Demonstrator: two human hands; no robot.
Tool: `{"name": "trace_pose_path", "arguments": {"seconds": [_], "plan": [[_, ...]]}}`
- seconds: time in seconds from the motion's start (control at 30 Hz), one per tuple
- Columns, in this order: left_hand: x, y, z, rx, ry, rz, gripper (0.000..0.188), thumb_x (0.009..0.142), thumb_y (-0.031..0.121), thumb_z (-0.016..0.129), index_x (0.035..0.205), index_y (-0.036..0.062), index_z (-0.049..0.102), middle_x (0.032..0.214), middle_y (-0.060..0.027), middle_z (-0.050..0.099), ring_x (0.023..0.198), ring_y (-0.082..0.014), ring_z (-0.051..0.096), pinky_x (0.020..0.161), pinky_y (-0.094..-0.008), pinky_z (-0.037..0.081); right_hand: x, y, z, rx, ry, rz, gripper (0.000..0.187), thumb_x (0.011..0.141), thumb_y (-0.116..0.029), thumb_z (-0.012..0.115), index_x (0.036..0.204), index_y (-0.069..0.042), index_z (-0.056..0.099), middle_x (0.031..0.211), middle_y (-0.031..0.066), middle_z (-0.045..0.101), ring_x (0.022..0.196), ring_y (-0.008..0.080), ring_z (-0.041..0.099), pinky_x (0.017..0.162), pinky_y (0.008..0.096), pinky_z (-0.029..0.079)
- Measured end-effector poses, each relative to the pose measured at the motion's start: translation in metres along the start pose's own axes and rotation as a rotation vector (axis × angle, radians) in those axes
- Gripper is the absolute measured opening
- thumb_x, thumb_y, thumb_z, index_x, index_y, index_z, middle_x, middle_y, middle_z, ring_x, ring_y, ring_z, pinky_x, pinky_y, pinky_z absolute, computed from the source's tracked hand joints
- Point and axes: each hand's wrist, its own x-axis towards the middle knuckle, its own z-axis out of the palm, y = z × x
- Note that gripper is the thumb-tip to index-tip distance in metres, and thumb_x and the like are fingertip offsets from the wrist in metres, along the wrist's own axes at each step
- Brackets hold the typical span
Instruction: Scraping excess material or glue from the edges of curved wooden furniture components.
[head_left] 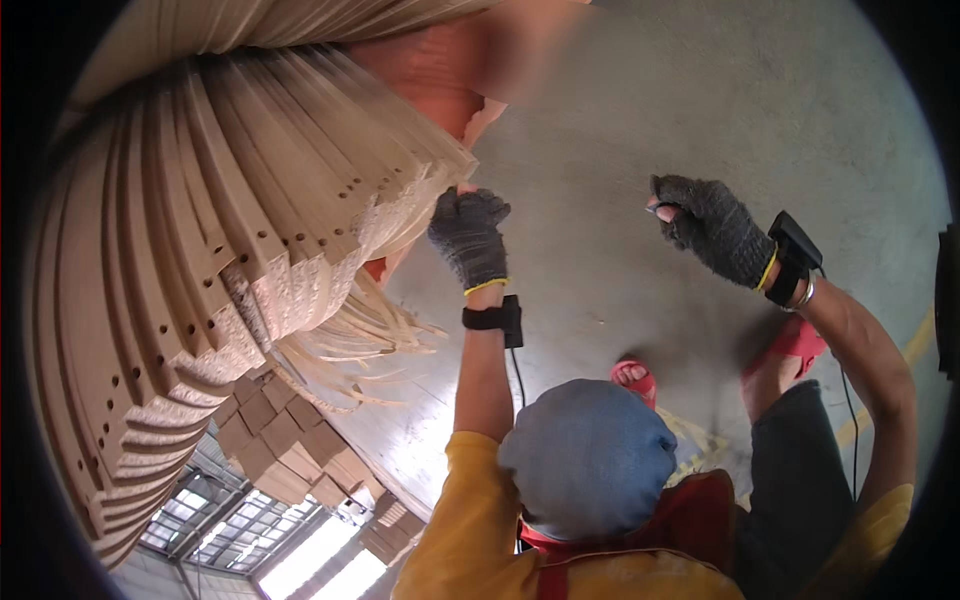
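Observation:
Tall light-brown wooden boards (290, 150) stand packed on edge along the left, with small drilled holes near their ends. My left hand (468, 235), in a dark grey knitted glove, is closed at the corner of the nearest boards, a bare fingertip against the edge. Thin pale strips (355, 335) hang loose below the board ends. To the right, apart from the boards, my right hand (715, 228) is raised in a matching glove. Its fingers are curled together, and whatever they may hold is too small to make out.
An orange-red surface (430, 75) shows behind the boards. Grey concrete floor (590, 260) spreads beneath my hands, with yellow lines (918, 335) at the right. Brown cartons (285, 430) are stacked beyond the boards. Cables (852, 430) run from the wrist straps.

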Motion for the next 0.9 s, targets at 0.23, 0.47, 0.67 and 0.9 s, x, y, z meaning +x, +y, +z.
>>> {"name": "trace_pose_path", "arguments": {"seconds": [0.23, 0.47, 0.67, 0.9], "plan": [[0.004, -0.054, -0.054, 0.183, 0.059, 0.344, 0.019, 0.095, 0.014, 0.060, 0.101, -0.0044, 0.064, 0.081, -0.0035, 0.058, 0.069, -0.0142, 0.060, 0.068, -0.0297, 0.054, 0.013, -0.019, 0.033, 0.040, 0.139, -0.253, 0.029, 0.087, -0.007, 0.067, 0.116, -0.004, 0.066, 0.102, 0.0144, 0.072, 0.092, 0.0318, 0.070, 0.080, 0.0398, 0.055], [-0.039, -0.037, -0.080, 0.327, -0.152, -0.010, 0.024, 0.096, 0.011, 0.063, 0.114, -0.0040, 0.066, 0.088, -0.0061, 0.065, 0.075, -0.0145, 0.064, 0.070, -0.0302, 0.056, 0.074, -0.025, 0.057, -0.275, 0.163, -0.434, 0.023, 0.088, -0.011, 0.063, 0.111, -0.009, 0.065, 0.094, 0.0152, 0.070, 0.087, 0.0386, 0.066, 0.076, 0.0484, 0.052], [-0.096, -0.061, -0.077, 0.329, -0.267, -0.098, 0.020, 0.097, 0.014, 0.063, 0.107, -0.0023, 0.065, 0.081, -0.0067, 0.064, 0.067, -0.0151, 0.062, 0.064, -0.0312, 0.052, 0.140, -0.038, 0.085, -0.240, 0.041, -0.545, 0.025, 0.085, -0.011, 0.070, 0.110, -0.007, 0.070, 0.095, 0.0159, 0.073, 0.083, 0.0358, 0.069, 0.073, 0.0434, 0.055], [-0.130, -0.043, -0.083, 0.645, -0.324, 0.036, 0.019, 0.096, 0.014, 0.063, 0.110, 0.0014, 0.067, 0.081, -0.0102, 0.065, 0.065, -0.0192, 0.064, 0.061, -0.0322, 0.051, 0.166, -0.035, 0.098, -0.204, 0.118, -0.713, 0.019, 0.085, -0.008, 0.069, 0.104, -0.008, 0.070, 0.090, 0.0155, 0.072, 0.078, 0.0345, 0.069, 0.067, 0.0431, 0.054]]}}
